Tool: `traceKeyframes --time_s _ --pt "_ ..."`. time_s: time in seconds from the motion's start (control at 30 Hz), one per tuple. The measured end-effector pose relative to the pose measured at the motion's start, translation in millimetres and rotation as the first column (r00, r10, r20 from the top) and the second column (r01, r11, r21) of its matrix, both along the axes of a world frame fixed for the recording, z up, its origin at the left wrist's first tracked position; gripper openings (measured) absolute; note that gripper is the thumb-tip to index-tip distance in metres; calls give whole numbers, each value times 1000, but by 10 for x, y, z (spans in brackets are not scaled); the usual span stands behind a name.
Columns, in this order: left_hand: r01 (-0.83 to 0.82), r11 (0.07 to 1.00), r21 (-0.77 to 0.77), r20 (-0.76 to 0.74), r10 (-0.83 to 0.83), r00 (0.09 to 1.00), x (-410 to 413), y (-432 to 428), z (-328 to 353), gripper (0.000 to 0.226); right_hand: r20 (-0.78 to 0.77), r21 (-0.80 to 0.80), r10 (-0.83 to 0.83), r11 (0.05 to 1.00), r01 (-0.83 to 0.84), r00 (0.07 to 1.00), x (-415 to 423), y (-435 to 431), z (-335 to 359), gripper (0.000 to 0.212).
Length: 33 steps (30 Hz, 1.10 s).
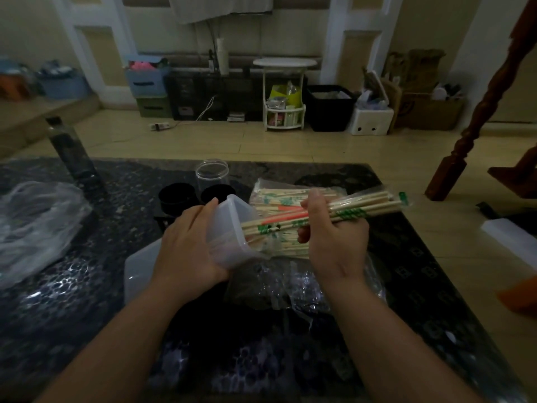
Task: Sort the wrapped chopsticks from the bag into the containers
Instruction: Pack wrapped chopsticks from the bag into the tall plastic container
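My left hand grips a translucent white plastic container, tilted with its mouth toward the right. My right hand holds a bundle of wrapped chopsticks with green and orange print. The bundle's left ends sit at or just inside the container's mouth. Under both hands lies the clear bag with several more wrapped chopsticks in it.
Two black cups and a clear jar stand behind the container. A white lid lies by my left wrist. A crumpled clear plastic bag sits at the left, a dark bottle behind it. The dark table's edge runs along the right.
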State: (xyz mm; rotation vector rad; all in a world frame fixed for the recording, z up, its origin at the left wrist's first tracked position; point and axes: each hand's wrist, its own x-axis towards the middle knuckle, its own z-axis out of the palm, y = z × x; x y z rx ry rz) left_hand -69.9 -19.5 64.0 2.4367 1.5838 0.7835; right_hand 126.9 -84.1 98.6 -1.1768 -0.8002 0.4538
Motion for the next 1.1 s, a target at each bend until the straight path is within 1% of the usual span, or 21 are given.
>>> traceKeyframes --time_s 0.1,0.13,0.2,0.23,0.27,0.3,0.33,0.4,0.43,0.47,0.53,0.57,0.6,0.67,0.73,0.77,0.8,0.87,0.93,1.0,1.1 --pt "4 1000 -3 -7 -4 1000 -11 -14 11 127 -34 -16 13 1000 -14 999 -5 4 -10 30" --pt "4 1000 -7 -7 -4 1000 -15 -17 14 127 -36 -48 39 998 -41 999 1 18 -22 30" --pt "4 1000 -13 -9 -4 1000 -18 -17 14 128 -19 -194 182 964 -182 983 7 52 -42 21" --pt "4 1000 -12 -11 -4 1000 -17 -16 12 128 -36 -268 283 921 -282 959 10 67 -56 12" --pt "5 1000 -10 -13 -5 1000 -17 -13 9 128 -94 -305 355 879 -366 930 4 69 -56 5" --pt "8 1000 -8 -16 -8 1000 -15 -12 7 128 -147 -301 378 863 -405 914 3 79 -68 8" --pt "12 1000 -6 -16 -12 1000 -17 -9 6 127 -203 -278 363 869 -409 909 7 94 -77 11" --pt "16 1000 -8 -15 -16 1000 -17 -4 9 127 -232 -227 267 920 -319 935 27 112 -88 5" --pt "13 1000 -16 -16 -14 1000 -18 -2 10 128 -199 -225 229 936 -271 953 33 117 -94 4" --pt "11 1000 -25 -20 -12 1000 -19 -2 13 130 -135 -251 210 938 -239 968 41 139 -124 7" --pt "11 999 -38 -34 -12 999 -17 0 14 133 63 -359 298 897 -257 952 35 153 -167 8" --pt "10 999 -43 -40 -12 999 -15 2 14 133 129 -416 344 870 -264 930 18 144 -186 10" --pt "11 999 -46 -44 -13 999 -14 2 13 133 143 -437 347 863 -255 927 10 136 -201 14" --pt "16 999 -49 -46 -18 999 -14 3 11 133 80 -396 269 892 -217 960 25 140 -217 16" --pt "21 999 -47 -44 -23 999 -20 2 11 132 19 -336 205 923 -187 979 40 147 -217 10" --pt "21 999 -48 -40 -23 999 -20 1 11 132 33 -329 205 926 -183 978 46 156 -218 7" --pt "21 999 -50 -36 -23 999 -20 3 10 131 67 -341 232 919 -196 970 46 171 -232 10" --pt "23 999 -43 -35 -24 999 -15 5 5 129 135 -375 330 890 -260 934 12 171 -253 29" --pt "22 999 -30 -38 -23 999 -9 9 -1 128 133 -382 380 872 -307 915 3 170 -272 32" --pt "19 999 -40 -35 -20 999 -8 6 5 129 109 -364 330 891 -271 938 52 180 -267 31" --pt "-1 998 -63 -27 -1 1000 -10 -3 25 133 192 -390 248 907 -158 949 210 198 -275 24"
